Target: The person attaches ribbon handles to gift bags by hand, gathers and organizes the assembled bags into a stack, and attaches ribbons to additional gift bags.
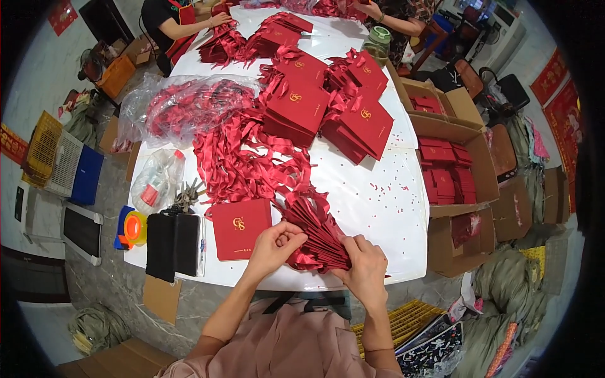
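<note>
White table (397, 246): one fanned red bundle (317, 228), ribboned, laid at six o'clock. Right end gripped by the right hand (367, 266); left edge met by the left hand (272, 251), fingers curled (whether pinching, cannot be told). Sorting seems under way; steady holding appears required next.

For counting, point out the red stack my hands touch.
The fanned stack right of the flat square stack; only it lies between your left hand and right hand.

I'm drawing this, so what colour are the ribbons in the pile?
The ribbons are shiny red, seen best in the head view.
</note>
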Available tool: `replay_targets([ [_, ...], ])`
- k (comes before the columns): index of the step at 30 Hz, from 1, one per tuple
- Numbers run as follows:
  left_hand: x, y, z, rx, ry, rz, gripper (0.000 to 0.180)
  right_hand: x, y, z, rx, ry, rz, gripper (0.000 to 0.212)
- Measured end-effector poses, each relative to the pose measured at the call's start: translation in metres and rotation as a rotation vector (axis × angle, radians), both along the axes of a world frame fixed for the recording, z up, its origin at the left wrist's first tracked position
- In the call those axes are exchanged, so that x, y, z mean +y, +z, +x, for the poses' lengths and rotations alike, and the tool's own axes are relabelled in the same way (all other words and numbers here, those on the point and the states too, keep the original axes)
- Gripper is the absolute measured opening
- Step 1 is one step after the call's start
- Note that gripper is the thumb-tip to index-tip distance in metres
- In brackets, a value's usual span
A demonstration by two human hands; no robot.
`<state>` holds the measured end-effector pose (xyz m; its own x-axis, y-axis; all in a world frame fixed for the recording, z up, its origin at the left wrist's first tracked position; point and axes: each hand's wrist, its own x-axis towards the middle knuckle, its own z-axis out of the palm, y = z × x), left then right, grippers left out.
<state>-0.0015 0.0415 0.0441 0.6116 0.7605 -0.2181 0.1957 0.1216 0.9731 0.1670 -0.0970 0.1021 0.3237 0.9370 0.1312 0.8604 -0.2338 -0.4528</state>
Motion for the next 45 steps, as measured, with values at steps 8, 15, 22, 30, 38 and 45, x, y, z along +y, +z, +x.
replay_targets([
  [8, -0.002, -0.016, 0.008, -0.287, 0.041, -0.244, 0.009, 0.0, -0.002, 0.001, -0.001, -0.001, 0.015, 0.066],
  [15, 0.003, -0.004, -0.004, -0.451, -0.142, -0.474, 0.016, -0.001, -0.004, 0.002, 0.0, 0.007, 0.025, 0.066],
  [22, 0.005, -0.002, -0.005, -0.52, -0.167, -0.156, 0.026, -0.001, -0.004, 0.001, -0.009, 0.025, 0.036, 0.065],
  [30, -0.006, -0.018, -0.014, -0.345, 0.107, -0.192, 0.015, -0.002, -0.004, 0.001, -0.007, 0.028, 0.007, 0.068],
  [38, -0.003, -0.001, -0.02, -0.939, 0.086, -0.706, 0.012, 0.001, -0.004, 0.001, -0.016, 0.016, 0.007, 0.066],
  [45, 0.019, -0.017, -0.017, -0.296, 0.403, 0.042, 0.027, 0.0, -0.003, 0.001, -0.009, 0.015, 0.011, 0.066],
])
